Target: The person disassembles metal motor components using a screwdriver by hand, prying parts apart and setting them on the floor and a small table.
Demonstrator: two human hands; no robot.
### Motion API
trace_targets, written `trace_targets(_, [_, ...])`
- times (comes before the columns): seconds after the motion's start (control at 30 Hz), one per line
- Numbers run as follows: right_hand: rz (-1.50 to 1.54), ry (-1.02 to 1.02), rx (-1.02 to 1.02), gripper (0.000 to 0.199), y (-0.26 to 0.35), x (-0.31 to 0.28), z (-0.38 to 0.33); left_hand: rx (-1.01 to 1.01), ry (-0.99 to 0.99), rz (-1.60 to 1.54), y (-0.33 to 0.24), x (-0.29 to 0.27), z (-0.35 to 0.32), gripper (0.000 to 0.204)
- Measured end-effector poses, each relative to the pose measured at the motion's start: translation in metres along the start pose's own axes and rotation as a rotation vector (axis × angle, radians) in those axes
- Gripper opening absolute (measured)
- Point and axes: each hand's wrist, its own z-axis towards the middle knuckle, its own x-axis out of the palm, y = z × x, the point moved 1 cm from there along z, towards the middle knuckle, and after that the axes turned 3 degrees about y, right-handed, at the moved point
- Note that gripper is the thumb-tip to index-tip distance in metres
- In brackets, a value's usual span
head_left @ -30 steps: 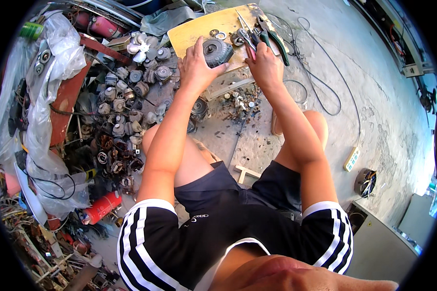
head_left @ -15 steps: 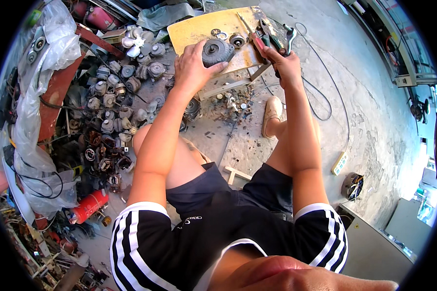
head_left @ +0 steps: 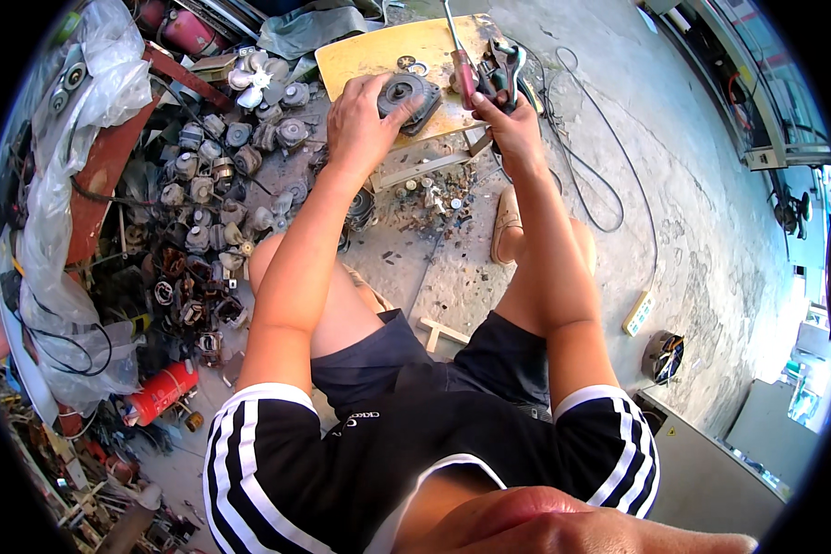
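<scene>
On the near edge of the yellow board, my left hand (head_left: pixel 357 127) grips a round grey motor housing (head_left: pixel 417 113), thumb across its top and fingers round its left side. My right hand (head_left: pixel 515 134) is closed just to the right, over the board's edge. From it rise a screwdriver (head_left: pixel 463 76) with a red handle, shaft pointing away from me, and a shiny wrench (head_left: pixel 515 66) with an open jaw. Dark pliers partly show behind the wrench. Two small ring-shaped parts (head_left: pixel 417 67) lie beyond the housing.
The yellow board (head_left: pixel 355 57) tops a low stand. Many used motors (head_left: pixel 214 171) are heaped on the floor to the left, near a red cylinder (head_left: pixel 163 392). A black cable (head_left: pixel 609 217) loops across the floor at right, and a power strip (head_left: pixel 638 313) lies nearer.
My right hand has moved left and lifted the red-handled screwdriver more upright, with the wrench turned alongside. My left hand has tilted the motor housing slightly and stays on it.
</scene>
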Motion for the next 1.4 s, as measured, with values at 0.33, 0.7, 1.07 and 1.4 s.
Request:
trace_targets(0.33, [-0.077, 0.182, -0.09, 0.027, -0.005, 0.061, -0.026, -0.126, 0.026, -0.482, -0.005, -0.008, -0.005, 0.051])
trace_targets(0.7, [-0.913, 0.1, -0.068, 0.047, 0.034, 0.061, 0.041, -0.462, 0.052, -1.175, 0.052, -0.039, 0.012, 0.041])
trace_targets(1.07, [-1.844, 0.297, 0.127, 0.088, 0.05, 0.125, 0.08, -0.656, 0.033, -1.398, 0.065, -0.033, 0.021, 0.033])
trace_targets(1.4, [-1.947, 0.327, 0.267, 0.094, 0.024, 0.141, 0.077, -0.647, 0.008, -1.432, 0.071, -0.051, 0.026, 0.023])
